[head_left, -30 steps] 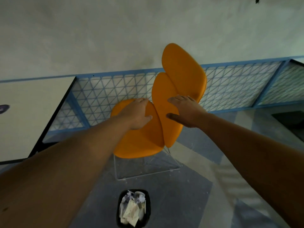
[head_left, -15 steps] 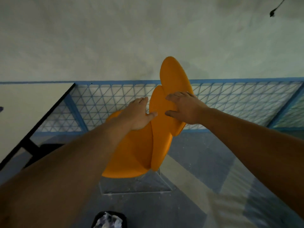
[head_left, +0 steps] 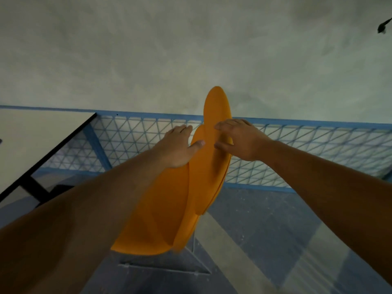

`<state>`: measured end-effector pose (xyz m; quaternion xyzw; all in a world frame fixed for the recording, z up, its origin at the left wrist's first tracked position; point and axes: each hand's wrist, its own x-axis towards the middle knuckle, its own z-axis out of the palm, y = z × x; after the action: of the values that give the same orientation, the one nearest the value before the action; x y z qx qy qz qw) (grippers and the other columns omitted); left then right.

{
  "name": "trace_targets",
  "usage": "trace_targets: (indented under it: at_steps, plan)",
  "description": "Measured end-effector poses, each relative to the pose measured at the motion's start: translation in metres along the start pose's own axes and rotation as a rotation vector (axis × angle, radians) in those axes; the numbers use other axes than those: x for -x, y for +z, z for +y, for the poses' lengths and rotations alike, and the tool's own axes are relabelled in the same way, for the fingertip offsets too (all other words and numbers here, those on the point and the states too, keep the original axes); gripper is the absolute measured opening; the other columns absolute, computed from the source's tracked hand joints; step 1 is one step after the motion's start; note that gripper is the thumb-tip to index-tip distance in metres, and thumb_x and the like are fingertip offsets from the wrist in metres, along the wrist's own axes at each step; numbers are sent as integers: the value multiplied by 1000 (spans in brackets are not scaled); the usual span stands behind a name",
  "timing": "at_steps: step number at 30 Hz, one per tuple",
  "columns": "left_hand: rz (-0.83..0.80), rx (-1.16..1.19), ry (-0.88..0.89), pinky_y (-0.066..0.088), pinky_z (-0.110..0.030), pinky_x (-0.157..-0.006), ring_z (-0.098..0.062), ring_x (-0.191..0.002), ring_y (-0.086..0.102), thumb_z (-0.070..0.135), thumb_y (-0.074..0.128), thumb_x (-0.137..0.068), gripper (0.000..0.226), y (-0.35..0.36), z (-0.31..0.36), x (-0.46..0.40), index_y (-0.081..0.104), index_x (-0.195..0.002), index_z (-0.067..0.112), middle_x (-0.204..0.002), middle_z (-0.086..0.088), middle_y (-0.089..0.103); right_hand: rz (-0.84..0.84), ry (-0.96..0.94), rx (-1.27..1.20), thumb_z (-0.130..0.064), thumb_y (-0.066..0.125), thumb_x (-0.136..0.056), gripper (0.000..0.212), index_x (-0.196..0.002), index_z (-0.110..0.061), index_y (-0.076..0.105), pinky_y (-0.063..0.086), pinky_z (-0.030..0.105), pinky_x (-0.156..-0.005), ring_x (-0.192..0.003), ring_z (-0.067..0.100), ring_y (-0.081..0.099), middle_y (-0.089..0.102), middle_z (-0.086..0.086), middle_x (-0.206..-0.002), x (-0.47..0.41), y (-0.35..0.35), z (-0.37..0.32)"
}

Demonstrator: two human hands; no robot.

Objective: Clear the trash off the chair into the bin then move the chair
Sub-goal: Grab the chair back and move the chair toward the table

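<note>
You hold the orange chair (head_left: 169, 209) with both hands, and the chair is the thing I use here to say where all the rest is; it fills the middle of the head view, seen almost edge-on, so its shell panels look like narrow long leaves that overlap one another. Your left hand (head_left: 178, 147) grips the left panel near its upper end; the fingers go over the far edge and the thumb (head_left: 196, 145) lies flat on the orange surface on your side, so the hand is closed around this panel. Your right hand (head_left: 237, 140) grips the next panel just to the right; the fingers curl over its upper edge and the thumb presses the near face from below, so this hand too is holding the chair and is not spread wide. The two hands are near each other, with only a strip of orange between them. Below the chair a pale metal base frame (head_left: 165, 269) shows over the grey floor (head_left: 265, 230); whether the frame touches the floor I cannot tell. Behind the chair runs a blue mesh fence (head_left: 307, 153), and above the fence is a plain wall (head_left: 191, 49); to the left of the chair stands a white table (head_left: 31, 141) with a dark edge.
</note>
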<state>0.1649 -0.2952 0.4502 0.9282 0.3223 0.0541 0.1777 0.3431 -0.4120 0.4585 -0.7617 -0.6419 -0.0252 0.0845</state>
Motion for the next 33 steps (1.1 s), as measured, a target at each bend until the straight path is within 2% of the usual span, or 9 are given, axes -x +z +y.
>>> trace_targets:
  at_steps: [6,11,17,21,24,26,28,30,33]
  plan:
    - [-28,-1,-43,12,-43,-122,-22,-150,6,62,36,-94,78,14,35,-56,9,-154,18,-163,-5,8,9,-57,-17,-55,43,-93,61,-145,-23,34,19,41,-115,-139,23,30,37,3,-150,-30,3,72]
    - [-23,54,-118,17,-45,-121,-22,-150,10,66,40,-90,84,29,63,-107,10,-154,20,-163,-5,9,-17,-178,-75,-50,47,-93,56,-143,-27,35,23,39,-114,-137,23,33,38,1,-149,-69,10,136]
    - [10,169,-297,24,-42,-115,-24,-148,18,67,52,-84,95,35,86,-157,8,-154,20,-163,-4,12,-166,-347,-104,-69,50,-80,82,-147,-28,28,22,39,-115,-141,17,23,30,-3,-154,-117,9,185]
    - [-4,199,-384,28,-44,-115,-25,-147,21,72,55,-77,103,32,87,-174,6,-154,23,-163,-5,10,-244,-426,-103,-71,56,-75,89,-148,-31,24,22,41,-116,-144,17,18,25,-3,-156,-156,7,197]
    - [-84,188,-433,28,-43,-115,-25,-147,21,75,55,-74,108,25,80,-185,4,-154,24,-163,-5,8,-298,-496,-72,-69,59,-74,91,-148,-32,22,18,40,-117,-145,17,14,19,-3,-158,-190,6,198]
    - [-154,143,-455,26,-39,-114,-24,-148,18,72,56,-77,106,19,76,-191,5,-154,22,-163,-4,8,-307,-550,-31,-67,61,-74,91,-149,-33,21,13,36,-116,-145,15,12,17,-4,-158,-212,8,198]
    - [-186,119,-479,27,-36,-112,-25,-146,23,65,57,-82,98,13,74,-194,11,-153,17,-162,-7,17,-327,-583,-23,-67,62,-73,91,-148,-35,21,12,34,-114,-144,14,12,17,-6,-158,-229,9,195]
    - [-171,117,-502,31,-31,-109,-25,-141,33,53,57,-88,81,8,77,-198,21,-150,14,-156,-9,30,-358,-612,-19,-71,62,-71,92,-147,-39,22,13,36,-115,-144,13,12,17,-7,-158,-246,11,193]
    - [-154,92,-525,30,-27,-106,-23,-140,34,46,56,-92,72,2,79,-198,24,-149,15,-155,-7,33,-411,-647,-9,-75,59,-66,94,-146,-40,25,18,35,-114,-142,12,16,20,-9,-156,-266,7,189]
